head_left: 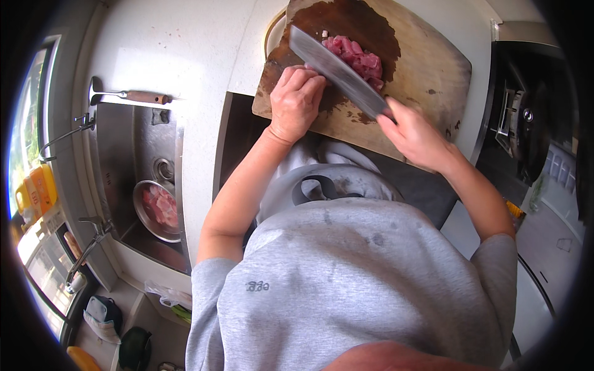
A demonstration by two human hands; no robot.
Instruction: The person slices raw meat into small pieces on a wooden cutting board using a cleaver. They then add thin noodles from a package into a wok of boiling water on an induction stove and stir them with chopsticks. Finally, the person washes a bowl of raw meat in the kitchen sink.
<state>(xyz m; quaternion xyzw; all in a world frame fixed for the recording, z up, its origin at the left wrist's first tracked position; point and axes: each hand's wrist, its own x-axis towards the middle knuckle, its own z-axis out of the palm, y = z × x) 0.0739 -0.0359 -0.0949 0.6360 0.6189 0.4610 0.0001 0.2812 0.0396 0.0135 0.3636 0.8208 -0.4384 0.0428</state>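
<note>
My right hand (416,132) grips the handle end of a broad-bladed Chinese cleaver (336,69). Its blade slants across a wooden cutting board (431,74) and looks slightly blurred. Just left of the blade, my left hand (297,95) is curled with bent knuckles, holding down a piece of meat that is mostly hidden under the fingers. On the blade's other side lies a heap of cut raw pink meat (359,60). One small pale bit sits apart near the heap's top. A dark wet stain spreads over the board around the meat.
At left, a metal bowl of raw meat (140,211) stands in the steel sink (120,153). A wooden-handled spatula (146,97) lies at the sink's rim, near the faucet (88,246). A black gas stove (524,111) is at right. The board overhangs the counter's front edge.
</note>
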